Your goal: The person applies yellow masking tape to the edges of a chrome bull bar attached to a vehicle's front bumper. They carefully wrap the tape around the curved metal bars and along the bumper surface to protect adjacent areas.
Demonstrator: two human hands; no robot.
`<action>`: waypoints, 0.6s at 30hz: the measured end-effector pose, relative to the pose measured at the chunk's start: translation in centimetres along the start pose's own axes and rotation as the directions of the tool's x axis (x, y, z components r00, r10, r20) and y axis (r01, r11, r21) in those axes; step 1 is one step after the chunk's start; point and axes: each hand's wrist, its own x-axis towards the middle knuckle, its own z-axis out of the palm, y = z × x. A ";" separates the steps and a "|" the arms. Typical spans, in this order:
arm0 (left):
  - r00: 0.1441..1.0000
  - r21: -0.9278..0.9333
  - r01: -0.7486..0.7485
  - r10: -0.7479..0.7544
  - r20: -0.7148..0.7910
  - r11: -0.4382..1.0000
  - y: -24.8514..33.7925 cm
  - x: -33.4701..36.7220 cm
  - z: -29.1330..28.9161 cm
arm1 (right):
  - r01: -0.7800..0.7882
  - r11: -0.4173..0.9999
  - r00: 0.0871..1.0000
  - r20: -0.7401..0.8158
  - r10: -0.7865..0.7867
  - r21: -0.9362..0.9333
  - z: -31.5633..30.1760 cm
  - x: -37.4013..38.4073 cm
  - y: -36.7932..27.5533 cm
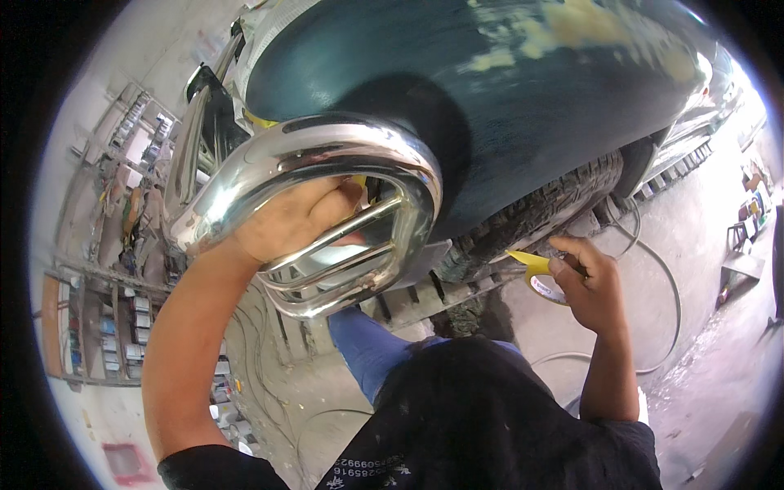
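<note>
in the head view, a person in a black shirt [482, 416] pinches a roll of yellow tape [535, 265] between the thumb and bent fingers of the right hand [586, 284], out to the right above the floor [645, 286]. the tape's pointed end faces left, away from the palm, a hold that seems meant to leave it free of the skin. the left hand [306, 216] reaches inside the loop of a chrome guard [359, 137], fingers curled, likely because the opening gives access behind the tube; a yellow scrap [360, 180] shows at its fingertips, though whether they pinch it cannot be told. on the far side, a dark blue-green body panel [523, 106] bears pale patches above a tyre [547, 204]. at left, shelves [122, 335] hold supplies, apparently for storage off the floor.
</note>
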 end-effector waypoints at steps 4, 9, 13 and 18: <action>0.995 -0.045 -0.083 0.085 0.046 0.996 -0.7 0.6 1.4 | 0.037 0.999 0.999 -0.014 -0.037 -0.001 0.2 -0.5 0.3; 0.999 0.096 -0.045 0.043 0.019 0.994 -0.6 1.1 1.9 | 0.011 0.998 0.996 -0.094 -0.005 0.061 1.0 -1.5 1.6; 0.997 0.210 -0.004 0.021 -0.078 0.978 -0.2 1.2 2.3 | -0.018 0.999 0.997 -0.068 0.021 0.034 1.2 -2.0 1.4; 0.998 0.099 -0.067 0.066 0.015 0.993 -1.0 1.1 1.8 | -0.046 0.997 0.996 -0.077 0.050 0.062 2.0 -2.6 1.9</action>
